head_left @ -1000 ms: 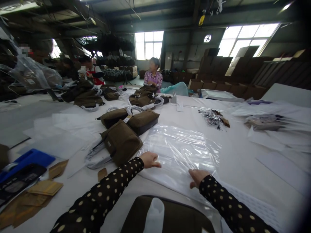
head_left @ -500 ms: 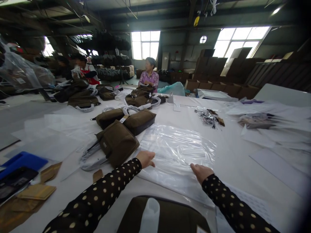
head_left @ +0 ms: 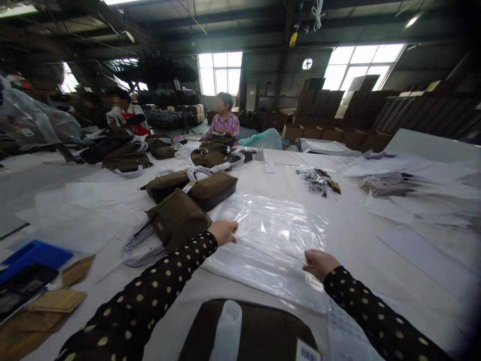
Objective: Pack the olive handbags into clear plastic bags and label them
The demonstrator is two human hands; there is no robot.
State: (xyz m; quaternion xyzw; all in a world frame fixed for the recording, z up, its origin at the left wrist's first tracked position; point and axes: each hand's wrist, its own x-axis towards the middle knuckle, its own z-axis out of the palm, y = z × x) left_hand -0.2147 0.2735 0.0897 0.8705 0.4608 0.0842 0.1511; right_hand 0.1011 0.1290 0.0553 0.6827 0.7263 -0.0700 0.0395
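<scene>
Clear plastic bags [head_left: 268, 240] lie flat in a stack on the white table in front of me. My left hand [head_left: 224, 232] is closed at the stack's left side, its fingers pinching the top plastic bag. On the right side my right hand [head_left: 321, 264] has its fingers curled and pressed together on the same plastic. Close to my body sits an olive-brown handbag [head_left: 266, 331] with a white-wrapped handle [head_left: 227, 326] and a barcode tag [head_left: 308, 349]. Another handbag [head_left: 178, 218] lies just beyond my left hand.
More handbags [head_left: 212, 190] are heaped farther back, toward a seated co-worker [head_left: 224, 123]. At left lie a blue tray [head_left: 35, 255], a dark phone-like object [head_left: 26, 286] and brown paper pieces [head_left: 56, 300]. Silvery tags [head_left: 315, 181] and white sheets [head_left: 421, 250] lie to the right.
My right hand has moved a little to the right, and its fingers are more tightly curled. My left hand has risen slightly in view. The camera view has shifted a bit.
</scene>
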